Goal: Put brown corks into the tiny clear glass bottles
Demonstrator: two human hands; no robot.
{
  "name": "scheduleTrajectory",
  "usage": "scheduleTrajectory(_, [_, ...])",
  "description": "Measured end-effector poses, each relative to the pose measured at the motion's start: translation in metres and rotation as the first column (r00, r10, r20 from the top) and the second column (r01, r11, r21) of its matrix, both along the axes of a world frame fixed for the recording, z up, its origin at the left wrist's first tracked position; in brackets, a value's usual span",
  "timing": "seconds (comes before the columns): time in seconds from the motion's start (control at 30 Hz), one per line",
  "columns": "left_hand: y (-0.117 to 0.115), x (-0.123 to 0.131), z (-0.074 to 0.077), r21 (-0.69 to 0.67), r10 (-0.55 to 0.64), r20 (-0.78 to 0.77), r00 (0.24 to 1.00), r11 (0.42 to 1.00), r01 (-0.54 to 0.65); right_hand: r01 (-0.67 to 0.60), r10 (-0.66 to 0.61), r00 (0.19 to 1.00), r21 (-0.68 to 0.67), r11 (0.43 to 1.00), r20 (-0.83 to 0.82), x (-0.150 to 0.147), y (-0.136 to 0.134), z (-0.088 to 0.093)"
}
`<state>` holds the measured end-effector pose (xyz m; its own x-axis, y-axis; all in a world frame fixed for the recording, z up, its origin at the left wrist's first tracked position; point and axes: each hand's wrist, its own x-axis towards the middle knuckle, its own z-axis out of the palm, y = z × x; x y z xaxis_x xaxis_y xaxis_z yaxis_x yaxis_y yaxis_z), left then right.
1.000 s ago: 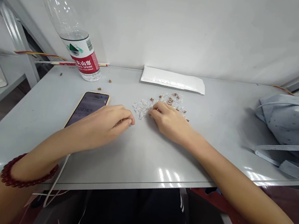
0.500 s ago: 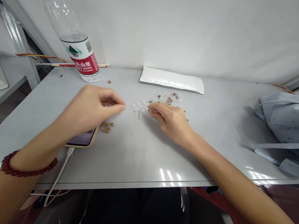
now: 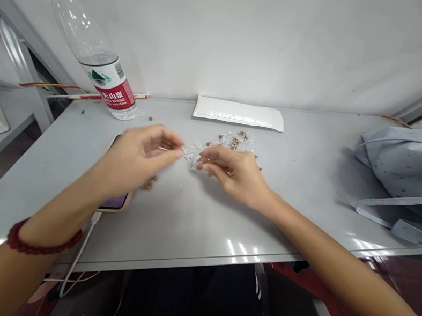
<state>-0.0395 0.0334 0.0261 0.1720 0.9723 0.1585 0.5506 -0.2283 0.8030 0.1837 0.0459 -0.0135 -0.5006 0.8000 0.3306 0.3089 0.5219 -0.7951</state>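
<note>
Pieces of clear plastic (image 3: 196, 151) were seen on the grey table (image 3: 200, 216) from the head view, among brown bits (image 3: 234, 141); the right hand (image 3: 233, 173) was held half-closed, its fingertips (image 3: 202, 163) touching the plastic; the left hand (image 3: 139, 159) was held half-open just beside it; no grip could be made out in either hand; a phone (image 3: 115, 202) lay partly beneath the left hand.

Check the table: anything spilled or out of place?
Yes: small brown bits and clear plastic scraps lie loose on the grey table around the right hand, in no container. A clump of brown bits sits by the phone below the left hand, and a few strays lie near the water bottle.
</note>
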Motion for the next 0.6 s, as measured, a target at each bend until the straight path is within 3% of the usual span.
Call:
scheduleTrajectory(0.07, [-0.011, 0.013, 0.001, 0.009, -0.096, 0.051, 0.994, 0.995, 0.096, -0.096, 0.061, 0.985, -0.218, 0.971, -0.161, -0.002, -0.004, 0.003])
scheduleTrajectory(0.17, [-0.019, 0.022, 0.002, 0.021, -0.103, 0.103, 0.989, 0.995, 0.101, -0.213, 0.065, 0.935, -0.404, 0.889, -0.35, -0.005, -0.008, 0.006])
scheduleTrajectory(0.47, [-0.023, 0.024, 0.003, 0.051, -0.01, 0.157, 0.987, 0.999, 0.002, -0.268, 0.002, 0.89, -0.519, 0.812, -0.456, -0.008, -0.009, 0.012])
scheduleTrajectory(0.6, [-0.025, 0.026, 0.002, 0.102, 0.0, 0.265, 0.964, 0.994, -0.028, -0.333, -0.044, 0.844, -0.588, 0.737, -0.534, -0.007, -0.007, 0.01])
